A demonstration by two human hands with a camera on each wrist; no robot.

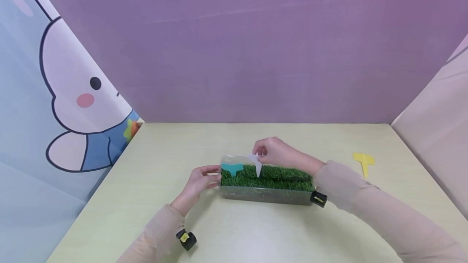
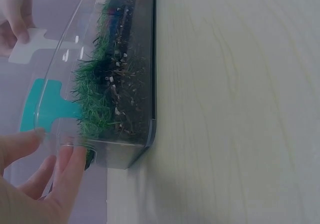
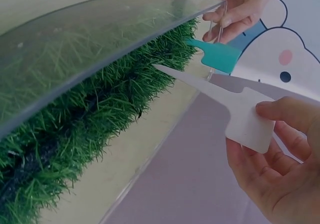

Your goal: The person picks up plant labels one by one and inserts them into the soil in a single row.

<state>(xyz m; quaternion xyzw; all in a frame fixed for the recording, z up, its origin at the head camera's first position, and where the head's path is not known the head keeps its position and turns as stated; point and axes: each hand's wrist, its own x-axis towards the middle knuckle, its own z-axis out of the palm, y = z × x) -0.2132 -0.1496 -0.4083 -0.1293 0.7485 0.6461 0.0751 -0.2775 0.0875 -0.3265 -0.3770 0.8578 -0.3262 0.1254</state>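
Note:
A clear planter box [image 1: 265, 195] filled with green grass [image 1: 278, 184] and dark soil [image 2: 131, 96] stands on the table. My right hand [image 1: 279, 152] pinches the broad head of a white T-shaped plant label [image 3: 250, 119] above the box. The label's narrow tip points down at the grass; whether it touches is unclear. My left hand [image 1: 199, 182] rests its fingertips [image 2: 75, 159] against the box's left end. Close to that end, a teal plant label [image 2: 47, 103] stands upright in the grass. A yellow plant label [image 1: 364, 161] lies to the right of the box.
The pale wooden table [image 1: 175, 141] ends at a purple cloth backdrop [image 1: 256, 52]. On the left hangs a blue cloth [image 1: 22, 133] with a cartoon figure. Small black devices [image 1: 186, 238] sit at both wrists.

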